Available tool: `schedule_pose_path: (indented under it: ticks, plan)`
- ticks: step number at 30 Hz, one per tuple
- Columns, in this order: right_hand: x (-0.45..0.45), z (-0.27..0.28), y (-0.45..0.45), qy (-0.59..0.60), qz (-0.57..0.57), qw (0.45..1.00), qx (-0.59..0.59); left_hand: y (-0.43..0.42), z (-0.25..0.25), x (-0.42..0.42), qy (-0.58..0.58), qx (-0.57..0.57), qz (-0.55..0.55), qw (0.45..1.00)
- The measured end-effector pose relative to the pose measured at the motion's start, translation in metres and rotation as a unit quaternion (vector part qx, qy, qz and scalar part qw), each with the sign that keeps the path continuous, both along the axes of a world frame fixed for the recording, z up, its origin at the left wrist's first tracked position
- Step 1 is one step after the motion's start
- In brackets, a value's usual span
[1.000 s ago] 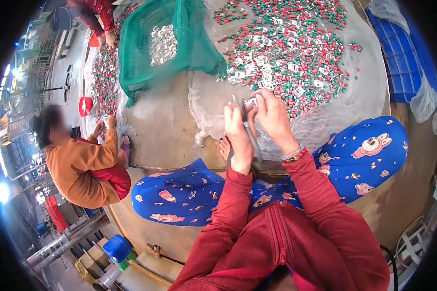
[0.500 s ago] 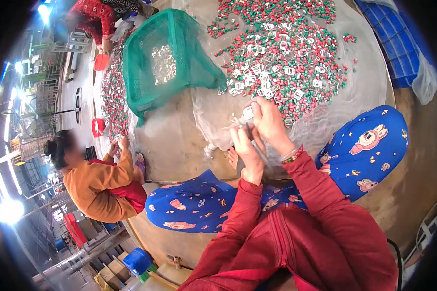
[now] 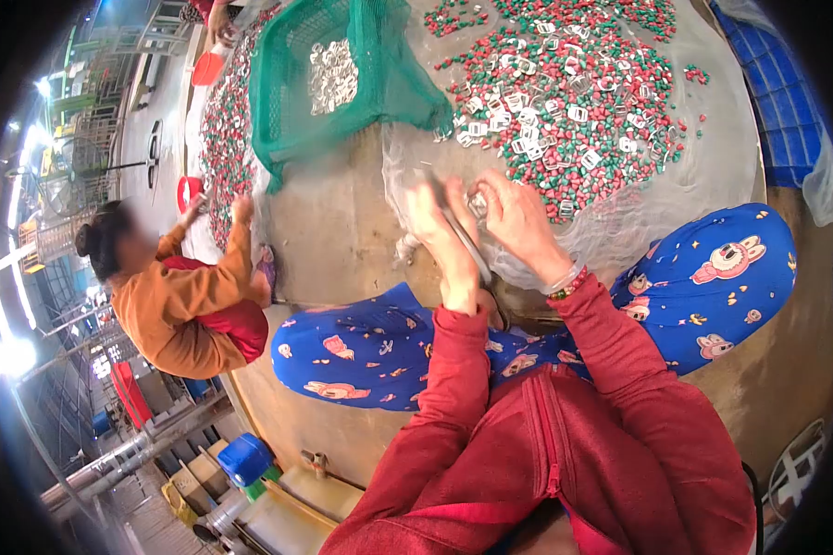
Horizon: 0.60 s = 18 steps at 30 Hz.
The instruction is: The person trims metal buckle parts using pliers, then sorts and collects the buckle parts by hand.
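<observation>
My left hand (image 3: 435, 227) is closed around a long, thin grey tool (image 3: 466, 242) whose kind I cannot make out; it slants along the palm, and the fingers are slightly blurred. Close beside it, my right hand (image 3: 520, 222) pinches a small pale buckle (image 3: 478, 202), partly covered by the fingertips. Beyond the hands spreads a pile of red and green pebble-like pieces (image 3: 574, 171), with many white frame-shaped buckles (image 3: 528, 117) mixed in. A green basket (image 3: 268, 120) draped with green netting stands ahead to the left, holding pale buckles (image 3: 333, 79).
Clear plastic sheeting (image 3: 713, 139) lies under the pile. A person in an orange top (image 3: 190, 310) squats at the left by a second pile (image 3: 222, 139) and a red container (image 3: 189, 192). Another person's hand (image 3: 220, 26) shows at the top. A blue crate (image 3: 777, 102) stands at the right.
My left hand has moved left and up, and both hands have shifted. The white buckle that showed plainly at my right fingertips is now mostly hidden. The view has tilted slightly.
</observation>
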State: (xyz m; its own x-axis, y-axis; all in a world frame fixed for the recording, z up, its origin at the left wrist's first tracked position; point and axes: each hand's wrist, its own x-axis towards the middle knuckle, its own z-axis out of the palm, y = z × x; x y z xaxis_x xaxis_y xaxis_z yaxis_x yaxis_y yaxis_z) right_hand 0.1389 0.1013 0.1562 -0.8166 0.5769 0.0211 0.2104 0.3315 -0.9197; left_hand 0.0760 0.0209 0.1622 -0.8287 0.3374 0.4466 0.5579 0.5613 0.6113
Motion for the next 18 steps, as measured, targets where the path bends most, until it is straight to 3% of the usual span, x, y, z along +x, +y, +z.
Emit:
schedule_pose_path:
  ticks: [3,4,6,9,11,14,18]
  plan:
    - [0.004,0.002,-0.005,0.000,-0.010,1.000,0.003,-0.009,0.000,-0.026,-0.082,0.102,0.043,0.990]
    - [0.002,-0.001,-0.001,0.011,-0.029,0.999,-0.018,-0.013,0.007,-0.021,-0.105,0.071,0.024,0.992]
    - [-0.002,-0.001,0.009,0.005,-0.043,0.998,-0.055,-0.009,0.005,-0.005,-0.167,0.150,-0.047,0.973]
    - [-0.003,-0.004,0.013,0.037,-0.053,0.997,-0.051,-0.006,0.010,0.017,-0.088,0.004,-0.111,0.990]
    - [-0.004,-0.002,0.012,0.039,-0.055,0.994,-0.081,-0.003,0.005,0.022,-0.090,0.001,-0.099,0.991]
    - [-0.004,-0.011,0.009,0.044,-0.065,0.992,-0.102,0.002,0.001,0.020,-0.078,0.082,-0.127,0.985]
    - [-0.004,-0.008,0.011,0.022,-0.073,0.989,-0.129,0.001,0.004,0.036,-0.047,0.013,-0.094,0.994]
